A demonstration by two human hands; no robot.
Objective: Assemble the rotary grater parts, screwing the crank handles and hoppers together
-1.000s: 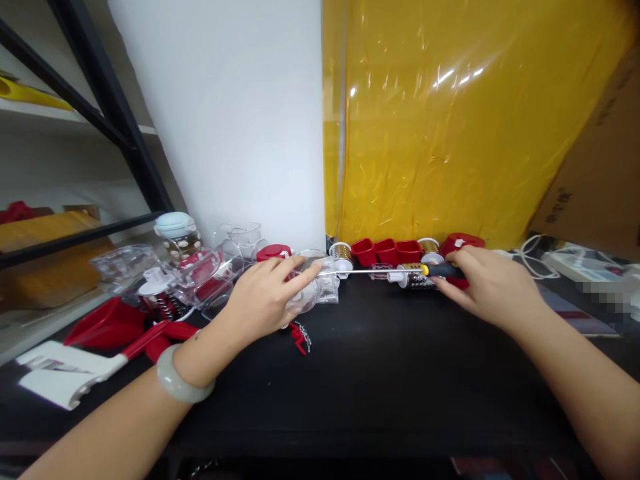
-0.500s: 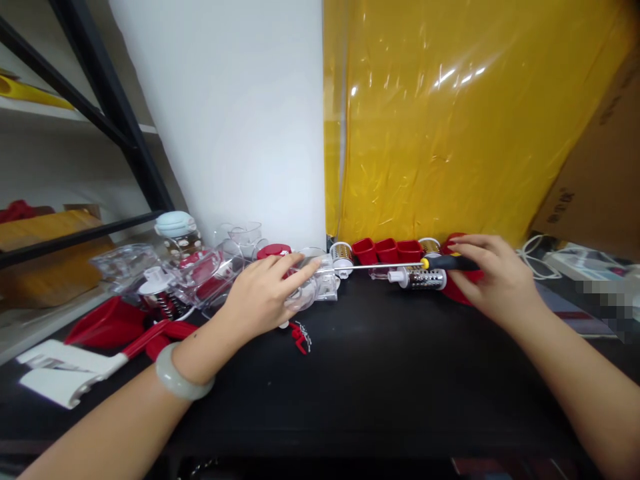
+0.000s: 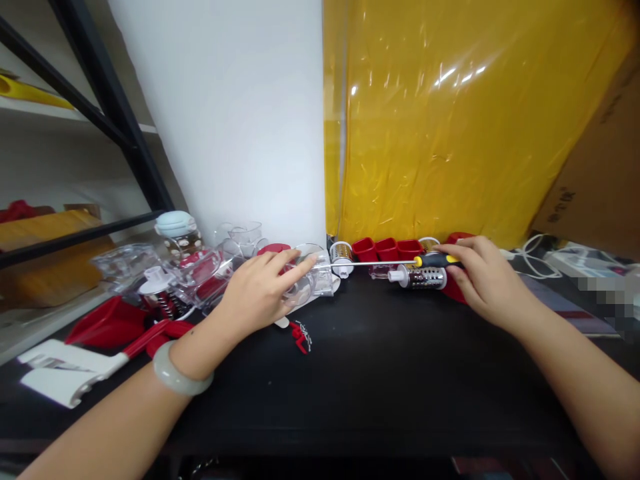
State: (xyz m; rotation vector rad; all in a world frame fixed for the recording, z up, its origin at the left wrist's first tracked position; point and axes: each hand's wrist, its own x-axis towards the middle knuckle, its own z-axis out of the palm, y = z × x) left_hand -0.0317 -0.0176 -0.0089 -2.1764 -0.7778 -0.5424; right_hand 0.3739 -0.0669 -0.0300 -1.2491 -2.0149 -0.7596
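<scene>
My right hand [image 3: 485, 280] is closed on the black and yellow handle of a screwdriver [image 3: 434, 260]. Its long shaft runs level to the left, the tip ending at a clear plastic part [image 3: 305, 285]. That part is held in my left hand [image 3: 263, 287], whose fingers and thumb close around its left side; much of it is hidden behind them. Beneath the screwdriver handle lies a metal grater drum [image 3: 425, 277] with a white end. Just below my left hand, a small red piece with several screws [image 3: 301, 337] rests on the black table [image 3: 350, 387].
Along the back stand another grater drum [image 3: 342, 259] and several red cups [image 3: 386, 250]. Clear plastic parts [image 3: 125, 263], a red hopper [image 3: 107, 323] and a white part with a red arm [image 3: 75, 367] crowd the left. White cable [image 3: 537, 263] lies at the right.
The screwdriver handle has turned in my right hand and shifted slightly left, showing more of its yellow stripe. My left hand and the clear part have moved slightly.
</scene>
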